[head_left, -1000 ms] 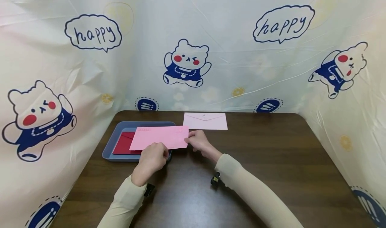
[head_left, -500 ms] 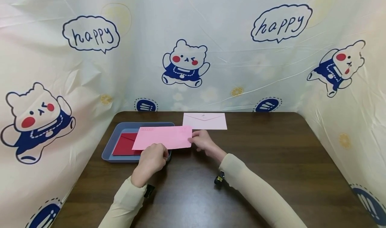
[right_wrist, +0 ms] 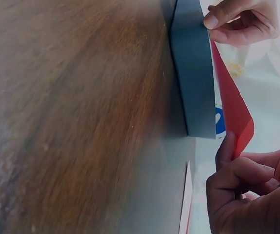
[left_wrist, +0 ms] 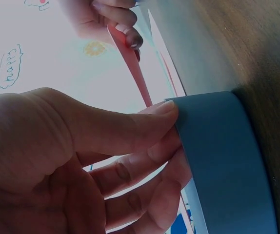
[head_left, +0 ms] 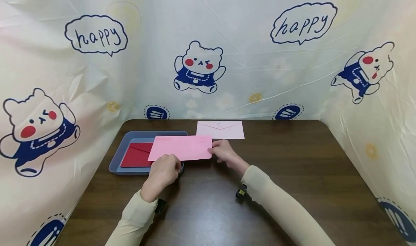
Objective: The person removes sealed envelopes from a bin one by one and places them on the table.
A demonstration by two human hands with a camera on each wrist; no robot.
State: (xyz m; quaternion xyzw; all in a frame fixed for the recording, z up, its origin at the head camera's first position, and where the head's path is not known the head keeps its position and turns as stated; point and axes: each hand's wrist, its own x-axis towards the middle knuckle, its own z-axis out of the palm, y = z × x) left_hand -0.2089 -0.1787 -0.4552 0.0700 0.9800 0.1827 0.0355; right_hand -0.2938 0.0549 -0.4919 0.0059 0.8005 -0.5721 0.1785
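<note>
My right hand (head_left: 225,152) pinches the right edge of a pink envelope (head_left: 182,147), which lies tilted over the right part of a blue-grey tray (head_left: 117,159). In the right wrist view the envelope (right_wrist: 233,107) rises above the tray's rim toward the fingers. My left hand (head_left: 165,169) grips the tray's near wall, thumb outside and fingers over the rim, as the left wrist view shows on the tray wall (left_wrist: 223,156). Inside the tray lies a red envelope (head_left: 136,155), its right part hidden under the pink one.
A pale pink envelope (head_left: 221,129) lies flap side up at the table's back edge, right of the tray. The brown wooden table (head_left: 279,159) reaches back to a printed curtain (head_left: 247,58) that also hangs at both sides.
My right hand has drawn the pink envelope to the right, so more of the red envelope shows. The left hand stays on the tray wall.
</note>
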